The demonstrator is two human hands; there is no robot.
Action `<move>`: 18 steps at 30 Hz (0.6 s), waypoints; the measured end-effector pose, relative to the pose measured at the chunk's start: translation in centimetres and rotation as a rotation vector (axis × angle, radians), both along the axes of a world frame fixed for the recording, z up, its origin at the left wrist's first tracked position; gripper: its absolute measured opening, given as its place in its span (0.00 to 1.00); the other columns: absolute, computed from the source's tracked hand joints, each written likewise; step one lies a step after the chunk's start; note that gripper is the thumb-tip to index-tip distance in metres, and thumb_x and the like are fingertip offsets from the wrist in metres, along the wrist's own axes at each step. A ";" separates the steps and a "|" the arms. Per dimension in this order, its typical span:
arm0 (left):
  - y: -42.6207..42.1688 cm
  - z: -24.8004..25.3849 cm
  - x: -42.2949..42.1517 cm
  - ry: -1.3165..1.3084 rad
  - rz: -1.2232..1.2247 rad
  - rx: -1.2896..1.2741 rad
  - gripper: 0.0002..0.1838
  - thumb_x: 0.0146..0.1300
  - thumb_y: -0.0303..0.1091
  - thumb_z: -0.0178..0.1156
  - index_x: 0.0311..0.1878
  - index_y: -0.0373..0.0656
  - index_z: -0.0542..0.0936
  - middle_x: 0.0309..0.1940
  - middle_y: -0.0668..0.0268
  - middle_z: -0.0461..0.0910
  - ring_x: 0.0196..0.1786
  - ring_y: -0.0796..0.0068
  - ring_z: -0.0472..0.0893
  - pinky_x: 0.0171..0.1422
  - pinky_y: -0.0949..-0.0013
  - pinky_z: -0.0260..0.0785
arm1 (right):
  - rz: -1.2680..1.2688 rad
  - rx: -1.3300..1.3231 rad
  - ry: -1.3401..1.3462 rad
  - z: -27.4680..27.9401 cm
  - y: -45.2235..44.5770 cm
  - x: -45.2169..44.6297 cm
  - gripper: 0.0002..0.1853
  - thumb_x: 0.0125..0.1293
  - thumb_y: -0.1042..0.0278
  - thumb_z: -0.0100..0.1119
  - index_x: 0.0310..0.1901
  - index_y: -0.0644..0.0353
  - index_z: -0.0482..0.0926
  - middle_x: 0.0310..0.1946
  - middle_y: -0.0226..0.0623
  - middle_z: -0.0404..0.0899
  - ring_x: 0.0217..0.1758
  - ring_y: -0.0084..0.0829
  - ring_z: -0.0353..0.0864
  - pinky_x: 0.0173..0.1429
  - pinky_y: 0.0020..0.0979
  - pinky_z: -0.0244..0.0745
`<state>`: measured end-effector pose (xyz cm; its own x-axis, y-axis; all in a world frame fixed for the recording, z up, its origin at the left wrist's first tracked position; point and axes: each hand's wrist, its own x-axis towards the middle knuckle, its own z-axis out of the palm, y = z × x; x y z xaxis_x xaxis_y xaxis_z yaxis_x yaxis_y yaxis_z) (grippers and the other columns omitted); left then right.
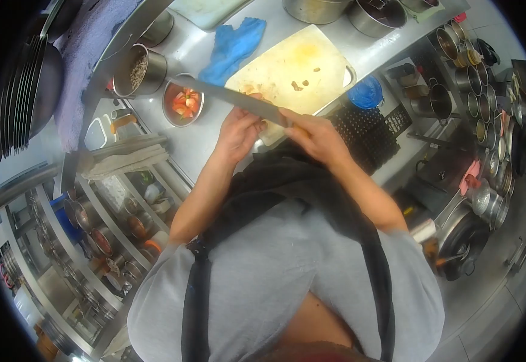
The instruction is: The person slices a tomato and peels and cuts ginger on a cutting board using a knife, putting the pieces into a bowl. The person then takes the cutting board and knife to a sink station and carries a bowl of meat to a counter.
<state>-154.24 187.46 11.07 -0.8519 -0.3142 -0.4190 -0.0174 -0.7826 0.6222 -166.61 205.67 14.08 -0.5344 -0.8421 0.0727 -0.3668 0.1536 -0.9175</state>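
Note:
My right hand (317, 139) is closed round the handle of a large kitchen knife. The broad blade of the knife (232, 98) points up and to the left, raised over the near edge of the cutting board (275, 57). Just under the blade, my left hand (237, 136) has its fingers curled together; what they hold, if anything, is mostly hidden. Brownish scraps (298, 87) lie on the stained board. Partly behind the blade tip stands a metal bowl (167, 111) of red and pale cut pieces (186, 104).
A blue cloth (232, 48) lies left of the board on the steel counter (205, 142). Metal pots (374, 21) stand at the back, and another pot (154, 69) with grainy contents is at the left. A blue container (365, 93) sits beyond the board's right end.

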 end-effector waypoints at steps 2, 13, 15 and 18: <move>0.0 -0.4 0.2 0.032 0.030 -0.013 0.18 0.68 0.26 0.55 0.61 0.38 0.70 0.53 0.61 0.77 0.56 0.67 0.77 0.53 0.66 0.69 | 0.034 0.057 0.114 1.1 -0.5 0.3 0.25 0.64 0.62 0.65 0.62 0.55 0.75 0.44 0.51 0.82 0.45 0.49 0.83 0.49 0.37 0.76; 0.8 0.2 -0.5 0.066 0.086 0.099 0.15 0.67 0.25 0.57 0.55 0.35 0.74 0.50 0.59 0.79 0.52 0.67 0.79 0.57 0.65 0.69 | 0.023 0.069 0.071 1.3 -0.4 0.1 0.24 0.63 0.55 0.65 0.58 0.56 0.77 0.49 0.49 0.82 0.51 0.51 0.81 0.54 0.43 0.76; 0.0 -0.3 -0.1 0.115 0.034 0.086 0.15 0.67 0.26 0.58 0.56 0.35 0.73 0.51 0.60 0.79 0.53 0.68 0.78 0.55 0.66 0.69 | 0.019 0.046 0.075 0.7 0.0 -0.2 0.24 0.63 0.56 0.65 0.58 0.57 0.77 0.48 0.49 0.82 0.51 0.50 0.82 0.54 0.42 0.76; -0.3 1.4 0.0 0.127 -0.032 0.025 0.17 0.67 0.27 0.58 0.58 0.36 0.72 0.51 0.62 0.78 0.53 0.71 0.77 0.52 0.70 0.68 | -0.048 0.154 -0.022 -2.0 2.5 -1.3 0.23 0.64 0.57 0.64 0.58 0.57 0.78 0.47 0.49 0.83 0.51 0.47 0.83 0.54 0.39 0.76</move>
<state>-154.21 187.14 12.47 -0.9078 -0.2771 -0.3148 0.0353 -0.7984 0.6011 -167.89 208.17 12.10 -0.5744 -0.8157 -0.0677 -0.3360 0.3104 -0.8893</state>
